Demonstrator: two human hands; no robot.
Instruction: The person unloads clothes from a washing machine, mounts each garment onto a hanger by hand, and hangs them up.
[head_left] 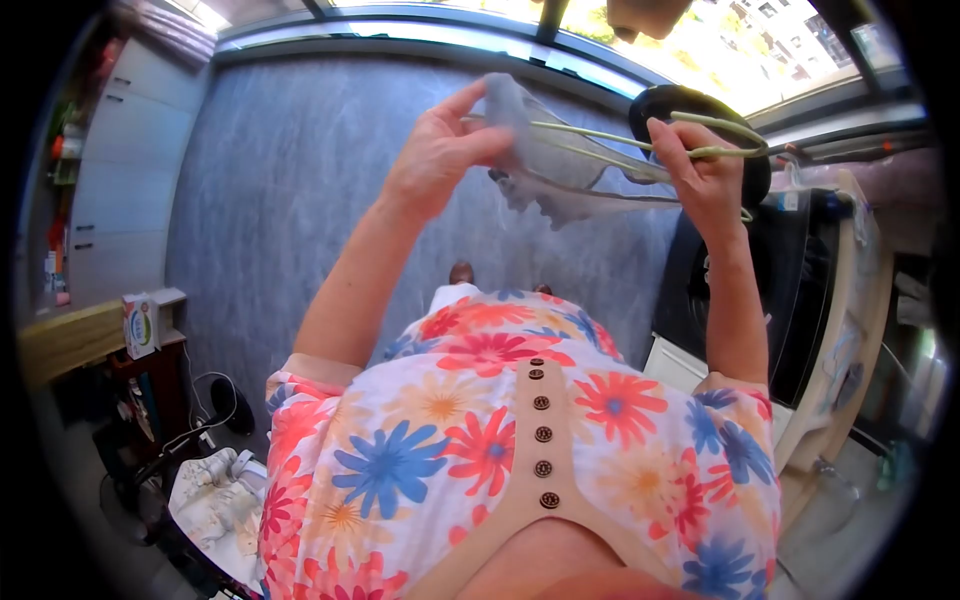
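Note:
My left hand (435, 160) is raised above the middle of the floor, its thumb and fingers closed on the edge of a thin grey garment (560, 175). A pale green clothes hanger (745, 130) is gripped in my right hand (705, 185) near its hook end. The hanger's long arms reach leftward into the garment, which drapes around and below them between both hands. Part of the hanger is covered by the sheer cloth. What kind of garment it is, I cannot make out.
A black appliance (790, 290) and a wooden shelf unit (850, 340) stand on the right. White cabinets (130, 150) line the left wall, with a box (140, 325) on a ledge below. Behind my right hand is a round black object (660, 100). Windows (770, 45) run along the far side.

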